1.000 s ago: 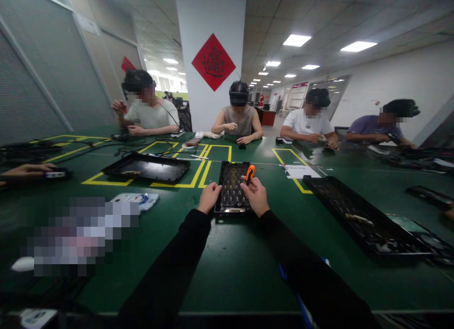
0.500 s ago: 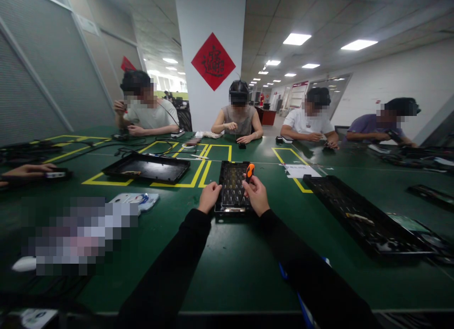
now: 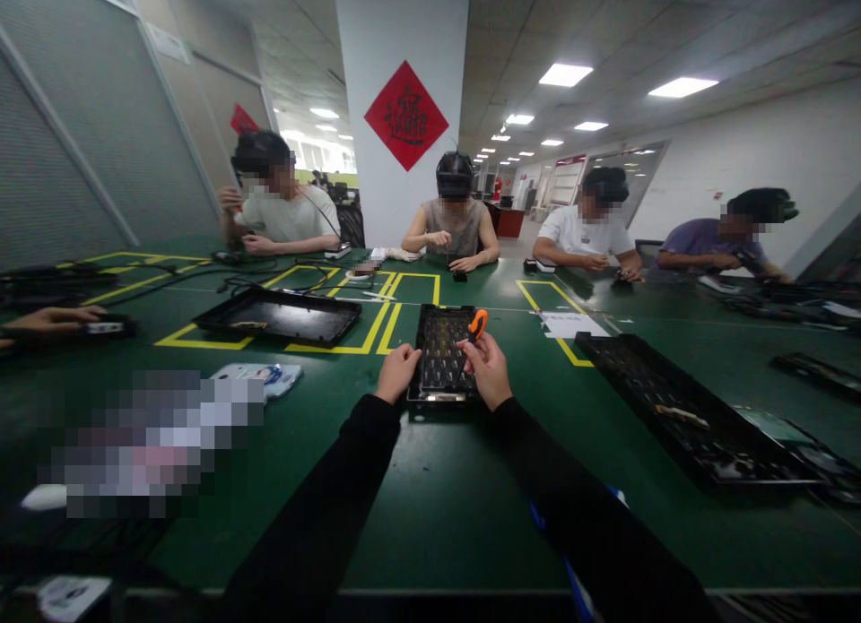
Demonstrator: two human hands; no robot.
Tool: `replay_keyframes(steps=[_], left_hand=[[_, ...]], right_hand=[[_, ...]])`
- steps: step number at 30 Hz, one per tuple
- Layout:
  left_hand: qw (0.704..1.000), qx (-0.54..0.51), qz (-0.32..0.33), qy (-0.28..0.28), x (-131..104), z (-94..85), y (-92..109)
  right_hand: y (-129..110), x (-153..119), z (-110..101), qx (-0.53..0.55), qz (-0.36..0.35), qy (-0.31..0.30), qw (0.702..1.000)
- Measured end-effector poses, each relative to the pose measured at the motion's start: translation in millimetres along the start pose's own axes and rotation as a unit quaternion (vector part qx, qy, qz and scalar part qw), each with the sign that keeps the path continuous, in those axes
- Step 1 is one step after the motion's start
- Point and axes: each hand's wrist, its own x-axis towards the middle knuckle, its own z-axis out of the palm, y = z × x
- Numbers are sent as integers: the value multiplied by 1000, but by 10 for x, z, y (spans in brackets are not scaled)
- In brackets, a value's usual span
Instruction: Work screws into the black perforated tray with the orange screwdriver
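In front of me on the table lies a black plastic case (image 3: 440, 407), long side pointing away, with rows of small pale marks inside and a light strip near its front edge. My left hand (image 3: 398, 374) is closed on the case's left rim. A screwdriver (image 3: 478, 324) with an orange and black handle is pinched in the fingers of my right hand (image 3: 490, 372), over the right half of the case. Its shaft slants down and left into the case. Where exactly the tip rests is too small to make out.
A shallow black tray (image 3: 323, 327) lies to the left, and a longer black case (image 3: 673, 399) to the right. White paper (image 3: 571, 324) is beside that case. A co-worker's hand (image 3: 60, 319) is at far left; several people sit opposite. Cables (image 3: 161, 278) cross the green table.
The screwdriver's handle has tipped slightly to the right, and my right-hand fingers have shifted a little around it. My left hand and the case have stayed put.
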Motion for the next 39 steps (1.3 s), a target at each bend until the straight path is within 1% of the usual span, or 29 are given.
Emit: replay_keyframes(steps=[6, 14, 17, 22, 28, 35, 39], left_hand=[[1000, -6, 12, -5, -10, -23, 6], [1000, -3, 6, -1, -10, -13, 6], [1000, -4, 0, 1, -11, -13, 16], [1000, 1, -6, -2, -13, -20, 41], [1000, 1, -6, -3, -11, -20, 44], [1000, 6, 2, -5, -4, -21, 31], [1000, 4, -3, -2, -9, -22, 34]], right_hand=[[12, -2, 9, -14, -5, 24, 1000], [-43, -19, 29, 5, -3, 26, 1000], [-48, -26, 34, -12, -5, 29, 999], [-40, -21, 5, -68, -38, 48, 996], [-33, -16, -2, -47, -6, 27, 998], [-53, -22, 5, -49, -5, 13, 999], [-44, -25, 0, -49, -6, 17, 999]])
